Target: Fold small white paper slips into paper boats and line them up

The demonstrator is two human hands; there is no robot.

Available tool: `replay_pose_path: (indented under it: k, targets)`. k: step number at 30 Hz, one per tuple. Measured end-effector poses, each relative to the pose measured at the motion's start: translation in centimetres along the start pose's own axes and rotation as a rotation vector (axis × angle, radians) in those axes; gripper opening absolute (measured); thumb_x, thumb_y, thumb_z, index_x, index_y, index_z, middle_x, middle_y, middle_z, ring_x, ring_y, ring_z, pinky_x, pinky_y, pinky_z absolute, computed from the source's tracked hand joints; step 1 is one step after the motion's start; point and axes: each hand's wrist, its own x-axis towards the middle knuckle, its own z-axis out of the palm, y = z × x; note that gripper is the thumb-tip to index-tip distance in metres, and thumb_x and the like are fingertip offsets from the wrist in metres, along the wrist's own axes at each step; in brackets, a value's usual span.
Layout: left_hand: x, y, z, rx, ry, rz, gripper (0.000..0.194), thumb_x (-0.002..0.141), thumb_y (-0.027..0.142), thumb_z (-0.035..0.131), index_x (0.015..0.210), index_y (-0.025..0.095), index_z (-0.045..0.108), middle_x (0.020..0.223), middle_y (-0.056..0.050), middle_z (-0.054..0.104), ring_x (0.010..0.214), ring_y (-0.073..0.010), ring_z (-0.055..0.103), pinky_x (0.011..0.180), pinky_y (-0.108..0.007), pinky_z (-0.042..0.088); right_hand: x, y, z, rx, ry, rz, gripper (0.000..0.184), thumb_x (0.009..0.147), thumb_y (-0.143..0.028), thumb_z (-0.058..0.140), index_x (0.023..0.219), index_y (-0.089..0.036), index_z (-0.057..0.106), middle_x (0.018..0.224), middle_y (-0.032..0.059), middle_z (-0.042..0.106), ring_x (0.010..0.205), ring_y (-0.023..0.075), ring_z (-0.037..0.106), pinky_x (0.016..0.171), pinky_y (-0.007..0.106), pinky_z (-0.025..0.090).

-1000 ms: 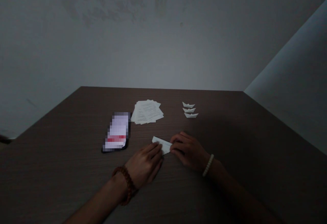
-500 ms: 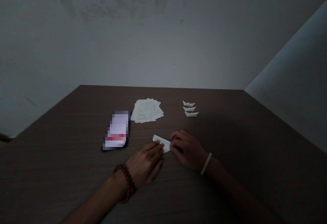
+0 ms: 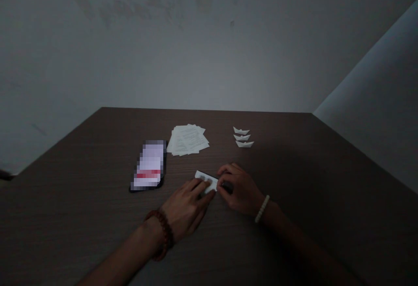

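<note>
Folded paper (image 3: 214, 184) on table (image 3: 88, 159); left hand (image 3: 187, 205) resting on it, fingers slightly spread, gripping nothing; right hand (image 3: 242, 191) curled, thumb and fingertips pinching paper's right end; phone (image 3: 150, 159) left; paper pile (image 3: 188, 140), paper boats (image 3: 242, 138) beyond

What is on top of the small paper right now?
The left hand lies partly over the small paper; the right hand is at its right end. White paper shows between them; what they cover can't be seen.

Dim greyish light, wall (image 3: 209, 77) palest centrally, deep shadow at right of table (image 3: 81, 164), phone screen (image 3: 150, 157) pixelated
</note>
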Motion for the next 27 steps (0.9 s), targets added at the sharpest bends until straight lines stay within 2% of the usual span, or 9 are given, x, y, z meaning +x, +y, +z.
replay_pose_path:
  k: [9, 14, 16, 20, 24, 27]
  targets:
    - [0.2, 0.1, -0.3, -0.018, -0.01, -0.008, 0.045, 0.083, 0.015, 0.047, 0.129, 0.016, 0.048, 0.119, -0.013, 0.052, 0.112, -0.0283, 0.046, 0.091, -0.046, 0.045, -0.1, 0.1, 0.5, -0.026, 0.015, 0.035, 0.008, 0.072, -0.011, 0.066, 0.074, -0.019, 0.063, 0.091, 0.0051, 0.059, 0.087, 0.0193, 0.053, 0.079, 0.033, 0.044]
    - [0.4, 0.3, -0.6, -0.032, -0.028, -0.032, 0.044, 0.084, 0.015, 0.046, 0.128, 0.016, 0.049, 0.12, -0.012, 0.052, 0.11, -0.0272, 0.046, 0.092, -0.045, 0.045, -0.1, 0.2, -1.0, -0.098, 0.131, 0.013, 0.007, 0.078, -0.013, 0.064, 0.081, -0.018, 0.06, 0.088, 0.0051, 0.061, 0.086, 0.0196, 0.053, 0.078, 0.033, 0.044]
    - [0.4, 0.3, -0.5, -0.033, -0.031, -0.035, 0.044, 0.084, 0.016, 0.047, 0.127, 0.015, 0.049, 0.122, -0.013, 0.051, 0.111, -0.0278, 0.045, 0.092, -0.046, 0.044, -0.4, 0.2, -1.7, -0.122, 0.15, -0.052, 0.006, 0.082, -0.012, 0.058, 0.081, -0.018, 0.059, 0.084, 0.0043, 0.064, 0.081, 0.0184, 0.054, 0.077, 0.033, 0.044]
    - [0.5, 0.3, -0.4, -0.039, -0.047, -0.044, 0.046, 0.082, 0.015, 0.047, 0.128, 0.015, 0.048, 0.123, -0.013, 0.05, 0.11, -0.0288, 0.045, 0.093, -0.048, 0.044, -2.1, 0.1, -2.1, -0.162, 0.016, -0.225, 0.013, 0.084, -0.009, 0.051, 0.085, -0.019, 0.059, 0.079, 0.0034, 0.066, 0.074, 0.0172, 0.054, 0.07, 0.03, 0.045]
    - [0.5, 0.4, -0.3, -0.055, -0.026, -0.043, 0.046, 0.082, 0.014, 0.046, 0.128, 0.015, 0.048, 0.122, -0.013, 0.051, 0.11, -0.0283, 0.045, 0.092, -0.047, 0.045, -3.4, 0.0, -1.2, -0.264, -0.064, -0.324, 0.018, 0.082, -0.006, 0.051, 0.089, -0.019, 0.061, 0.099, 0.0059, 0.069, 0.078, 0.018, 0.055, 0.071, 0.032, 0.046]
    - [0.5, 0.4, -0.2, -0.054, -0.02, -0.048, 0.046, 0.083, 0.014, 0.046, 0.128, 0.015, 0.048, 0.121, -0.013, 0.051, 0.11, -0.0279, 0.045, 0.094, -0.047, 0.044, -3.6, 0.2, -0.9, -0.307, -0.099, -0.335, 0.02, 0.082, -0.007, 0.051, 0.092, -0.019, 0.062, 0.11, 0.0062, 0.067, 0.081, 0.0187, 0.055, 0.071, 0.033, 0.047]
